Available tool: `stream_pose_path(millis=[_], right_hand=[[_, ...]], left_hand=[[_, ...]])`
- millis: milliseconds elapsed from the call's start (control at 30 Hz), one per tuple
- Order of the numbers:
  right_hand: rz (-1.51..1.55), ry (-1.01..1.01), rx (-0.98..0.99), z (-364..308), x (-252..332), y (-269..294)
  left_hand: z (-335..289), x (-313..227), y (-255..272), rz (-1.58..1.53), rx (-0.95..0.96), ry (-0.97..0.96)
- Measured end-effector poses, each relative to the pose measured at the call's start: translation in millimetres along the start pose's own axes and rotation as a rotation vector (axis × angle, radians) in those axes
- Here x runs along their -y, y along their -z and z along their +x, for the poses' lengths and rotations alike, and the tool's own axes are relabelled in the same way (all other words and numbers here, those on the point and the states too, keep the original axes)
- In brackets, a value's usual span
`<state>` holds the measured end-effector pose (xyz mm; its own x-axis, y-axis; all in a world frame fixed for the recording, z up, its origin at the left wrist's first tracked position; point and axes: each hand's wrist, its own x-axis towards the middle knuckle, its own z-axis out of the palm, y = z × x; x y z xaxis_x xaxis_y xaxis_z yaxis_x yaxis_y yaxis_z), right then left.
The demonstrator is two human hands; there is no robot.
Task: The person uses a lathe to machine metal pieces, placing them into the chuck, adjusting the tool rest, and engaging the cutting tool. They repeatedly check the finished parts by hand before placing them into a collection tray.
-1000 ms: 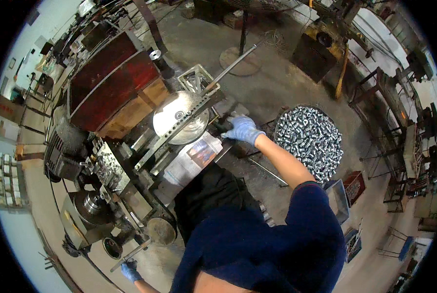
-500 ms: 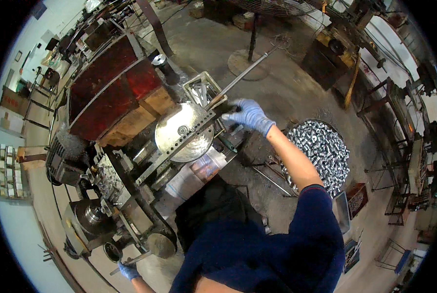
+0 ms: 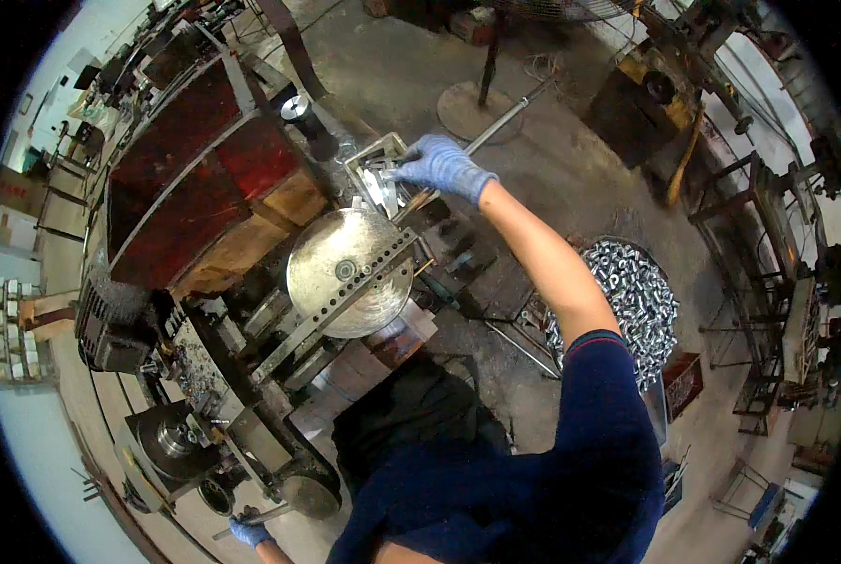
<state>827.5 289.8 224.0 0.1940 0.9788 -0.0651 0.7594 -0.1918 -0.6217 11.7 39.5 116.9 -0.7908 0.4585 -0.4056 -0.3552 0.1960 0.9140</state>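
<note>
My right hand [image 3: 447, 167], in a blue knit glove, is above a long metal rod [image 3: 510, 115], at the edge of a small tray [image 3: 397, 141] of flat metal pieces [image 3: 380, 191]. Its fingers are bent together toward these pieces; what they hold, if anything, is hidden. Left of it lies a round metal disc [image 3: 322, 258], crossed by a bar with a row of holes [image 3: 338, 303]. At the lower left my left hand [image 3: 249, 533], gloved alike, is closed around a handle bar [image 3: 272, 513] beside a round wheel [image 3: 311, 495] on the machine.
A red open-topped box [image 3: 181, 202] stands beyond the disc. On the right, a round heap of shiny metal parts [image 3: 627, 301] sits on the floor near a dark red bin [image 3: 684, 385]. A machine chuck [image 3: 176, 438] is at the left. A broom [image 3: 686, 160] leans farther back.
My right hand has moved up and left, from beside the holed bar's end to over the rod at the tray. My left hand stays on the handle bar. The view has shifted slightly.
</note>
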Motion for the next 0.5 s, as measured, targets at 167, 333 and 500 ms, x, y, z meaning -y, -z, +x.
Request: stream_pose_path(millis=[167,333,500], right_hand=[[0.161,0.074,-0.092,-3,3,-7],[0.396,0.021,-0.363,-98,-9,-6],[0.163,-0.071,-0.193,-191,-36,-68]], left_hand=[[-5,-10,-5,-0.038,-0.052,0.074],[13,-13,11,0.078,0.052,0.169],[12,-22,1,0.192,0.143,0.175]])
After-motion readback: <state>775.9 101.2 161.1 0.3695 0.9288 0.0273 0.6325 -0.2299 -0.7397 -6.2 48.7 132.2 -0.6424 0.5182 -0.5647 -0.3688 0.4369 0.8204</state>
